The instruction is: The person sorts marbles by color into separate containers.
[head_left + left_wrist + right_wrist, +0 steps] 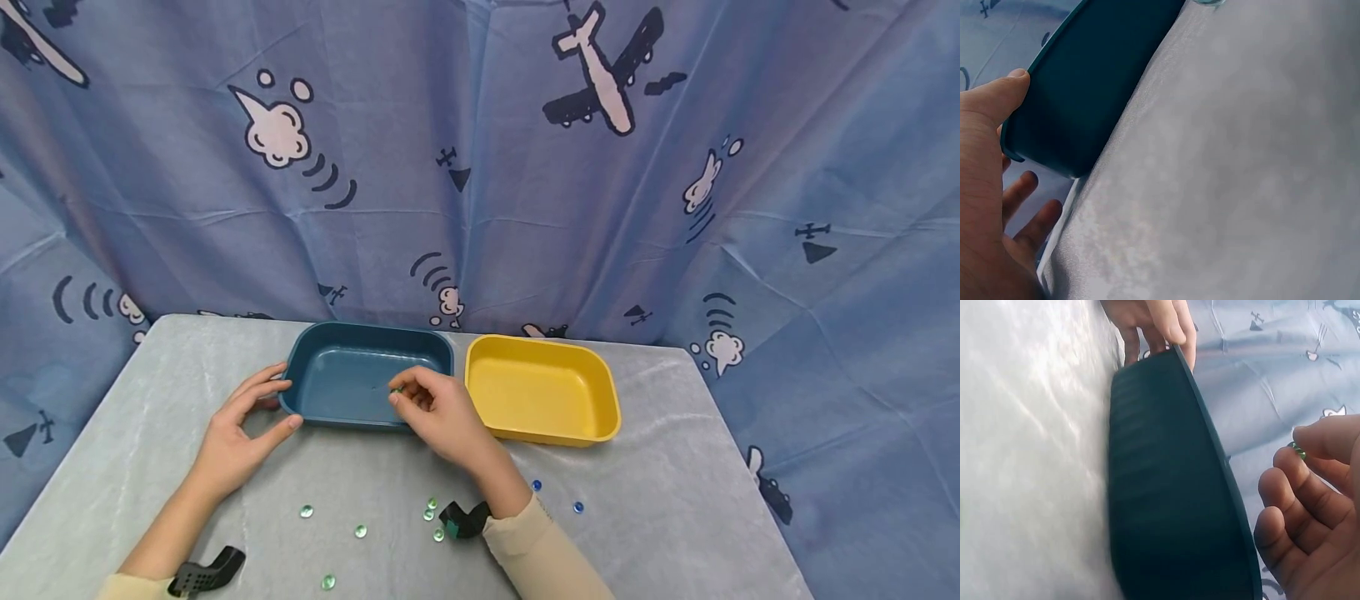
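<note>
The dark teal tray (330, 419) lies flat toward the back of the table. My left hand (232, 437) is at its near left corner, thumb on the near wall and a fingertip against the left end. In the left wrist view the thumb (1007, 97) touches the rim while the other fingers spread loosely beyond the end. Over the tray's right half, my right hand (442, 417) pinches a green glass gem (1297, 451) between thumb and index finger. Its remaining fingers are curled and hold nothing.
A yellow tray (540, 392) stands just right of the teal one. Several green glass gems (361, 531) are scattered on the grey cloth (660, 517) nearer me. Two blue gems (578, 507) lie right of my right wrist. A printed blue curtain (480, 167) hangs behind the table.
</note>
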{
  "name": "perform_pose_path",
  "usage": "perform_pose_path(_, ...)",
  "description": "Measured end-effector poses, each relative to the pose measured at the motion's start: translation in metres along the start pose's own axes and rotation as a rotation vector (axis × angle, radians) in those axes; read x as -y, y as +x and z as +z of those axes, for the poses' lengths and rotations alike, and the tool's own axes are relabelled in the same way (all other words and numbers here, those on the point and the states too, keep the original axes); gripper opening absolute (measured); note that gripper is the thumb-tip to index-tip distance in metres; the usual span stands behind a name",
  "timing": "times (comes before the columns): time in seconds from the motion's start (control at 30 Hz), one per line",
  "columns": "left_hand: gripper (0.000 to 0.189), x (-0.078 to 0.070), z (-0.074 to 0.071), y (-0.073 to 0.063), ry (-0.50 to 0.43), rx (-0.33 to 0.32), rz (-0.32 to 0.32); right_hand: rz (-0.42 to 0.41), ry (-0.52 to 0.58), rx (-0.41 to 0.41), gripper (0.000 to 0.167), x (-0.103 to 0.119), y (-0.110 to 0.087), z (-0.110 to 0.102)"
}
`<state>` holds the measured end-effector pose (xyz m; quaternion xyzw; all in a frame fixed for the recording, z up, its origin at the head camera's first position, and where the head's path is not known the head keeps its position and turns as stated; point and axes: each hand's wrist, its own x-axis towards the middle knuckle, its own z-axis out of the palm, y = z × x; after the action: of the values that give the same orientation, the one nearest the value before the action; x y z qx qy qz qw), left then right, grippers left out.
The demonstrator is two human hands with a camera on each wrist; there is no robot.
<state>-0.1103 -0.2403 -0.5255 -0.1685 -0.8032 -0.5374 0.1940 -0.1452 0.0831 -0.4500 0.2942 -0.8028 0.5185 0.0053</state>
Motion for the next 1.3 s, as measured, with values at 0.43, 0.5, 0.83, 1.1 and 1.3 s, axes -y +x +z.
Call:
perform_pose_path(0.43, 0.056, 0.001, -0.001, 0.000, -0.004, 0.012, -0.023, 0.043, -0.003, -0.077, 0.011, -0.007, 0.004, -0.015)
perform_pose_path(0.5, 0.056, 0.001, -0.001, 0.000, -0.005, 0.011, -0.025, 0.051, -0.007, -0.082, 0.011, -0.007, 0.004, -0.016)
perform_pose_path(0.83, 0.056, 0.000, 0.000, 0.000, -0.014, 0.012, -0.035, 0.058, -0.018, -0.116, 0.009, -0.008, 0.004, -0.018)
perform_pose_path(1.1, 0.057, -0.001, 0.000, 0.000, -0.023, 0.010, -0.027, 0.060, -0.015, -0.107, 0.007, -0.008, 0.003, -0.017)
perform_pose_path(1.3, 0.058, -0.001, 0.000, 0.001, -0.019, 0.006, -0.023, 0.051, -0.021, -0.101, 0.007, -0.008, 0.002, -0.019)
